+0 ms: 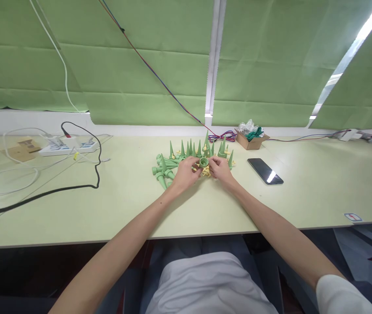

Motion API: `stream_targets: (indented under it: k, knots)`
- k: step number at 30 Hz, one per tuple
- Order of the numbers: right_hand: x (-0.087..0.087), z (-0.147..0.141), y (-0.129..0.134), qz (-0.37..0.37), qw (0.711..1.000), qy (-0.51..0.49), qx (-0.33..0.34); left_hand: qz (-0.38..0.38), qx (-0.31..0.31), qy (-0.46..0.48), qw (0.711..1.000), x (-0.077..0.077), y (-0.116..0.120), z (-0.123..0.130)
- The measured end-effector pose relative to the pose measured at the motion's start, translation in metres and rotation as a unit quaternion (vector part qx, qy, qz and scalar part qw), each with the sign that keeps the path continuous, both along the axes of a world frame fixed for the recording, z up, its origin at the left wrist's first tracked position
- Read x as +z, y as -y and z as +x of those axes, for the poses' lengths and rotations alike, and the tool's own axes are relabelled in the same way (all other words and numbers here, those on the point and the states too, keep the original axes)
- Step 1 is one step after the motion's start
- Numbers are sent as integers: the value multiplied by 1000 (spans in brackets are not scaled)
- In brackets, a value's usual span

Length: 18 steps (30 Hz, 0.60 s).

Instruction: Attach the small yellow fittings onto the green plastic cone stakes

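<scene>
My left hand (187,173) grips a green plastic spike (204,162), its round hollow end turned up towards me. Close against the right side of that end, my right hand (221,169) has its fingers pinched together; whatever is between them is too small to make out. Behind both hands several green cone-shaped spikes (182,149) stand point up, some with small yellow fittings. More green spikes (160,178) lie on their sides left of my left hand. A cluster of small yellow plastic pieces (206,171) is partly hidden beneath and between my hands.
A black phone (265,171) lies to the right. Behind it stands a small cardboard box (252,141) with clear plastic and green material. A coil of red and blue wire (222,136) is at the back. On the left are a white power strip (68,147) and a black cable (98,174).
</scene>
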State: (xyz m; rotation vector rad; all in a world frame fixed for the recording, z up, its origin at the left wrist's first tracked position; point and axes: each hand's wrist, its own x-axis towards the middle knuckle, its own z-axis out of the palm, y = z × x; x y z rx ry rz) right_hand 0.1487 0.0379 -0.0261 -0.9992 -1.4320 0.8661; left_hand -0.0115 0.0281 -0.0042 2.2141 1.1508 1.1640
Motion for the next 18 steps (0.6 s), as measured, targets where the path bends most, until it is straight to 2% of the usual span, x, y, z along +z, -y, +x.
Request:
stream_targets:
  k: [5, 11, 18]
  knots:
    - [0, -4, 1, 14, 999, -44, -2, -39, 13, 62, 997, 0, -1, 1]
    - [-3, -4, -1, 31, 999, -38, -20, -107, 26, 146, 983, 2, -3, 1]
    - [-1, -3, 0, 47, 998, -37, -24, -249, -31, 176, 952, 6, -1, 4]
